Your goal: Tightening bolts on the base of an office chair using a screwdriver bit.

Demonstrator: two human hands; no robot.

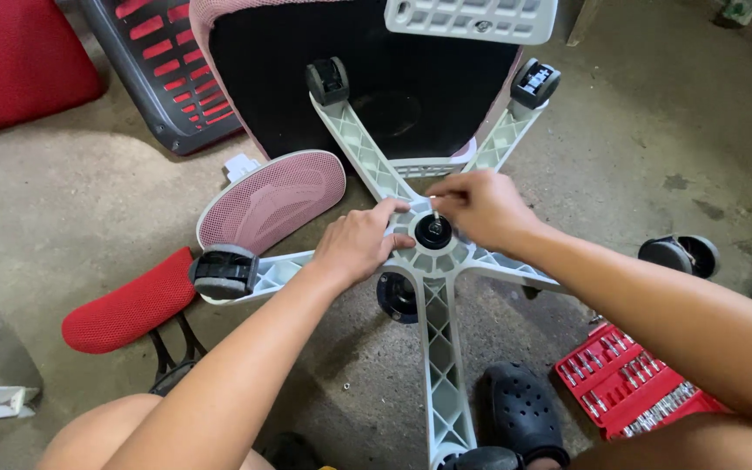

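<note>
Two hands: left hand point(357, 246) steadies the hub of the white chair base point(435, 339); right hand point(480, 206) has its grip narrowed on a small pin point(436, 213) at the black hub centre.
Place: base lies upside down on the concrete floor point(646, 130), middle of scene.
Risk: pin could slip from the fingertips and roll away; the wheeled base may shift.
Packages: red bit case point(624, 383), open, near right; its labels cannot be made out.

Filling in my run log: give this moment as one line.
left hand: on chair base hub | right hand: fingertips at hub's small centre pin | nearby: red bit set
</note>
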